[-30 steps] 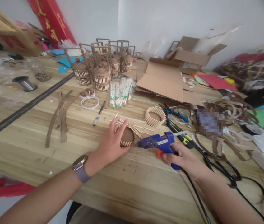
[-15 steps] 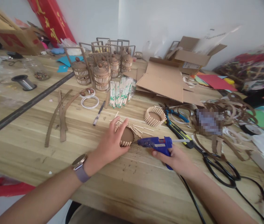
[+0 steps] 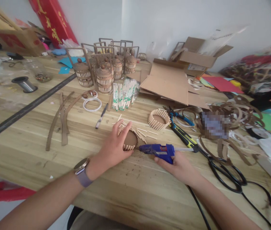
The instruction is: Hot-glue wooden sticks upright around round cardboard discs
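Note:
My left hand [image 3: 116, 143] is closed on the left side of a round brown cardboard base [image 3: 131, 140] edged with short wooden sticks. In my right hand [image 3: 180, 164] is a blue glue gun [image 3: 158, 151], its nozzle pointing left at the base's right edge. A white glue stick juts from the gun's back. Loose wooden sticks [image 3: 145, 131] lie just behind the base. A finished-looking ring of sticks [image 3: 159, 119] stands farther back to the right.
Blue pliers [image 3: 182, 117], a yellow-black cutter [image 3: 184, 135] and black scissors [image 3: 227, 175] lie right. Small lidded baskets [image 3: 104, 78] stand behind wrapped sticks [image 3: 124, 95]. Brown strips [image 3: 63, 121] and a pen [image 3: 101, 116] lie left. The gun's cord [image 3: 199, 204] runs toward the front.
The glue gun has tilted in my right hand and shifted slightly left and down, its nozzle nearer the base's edge. My left hand stays where it was.

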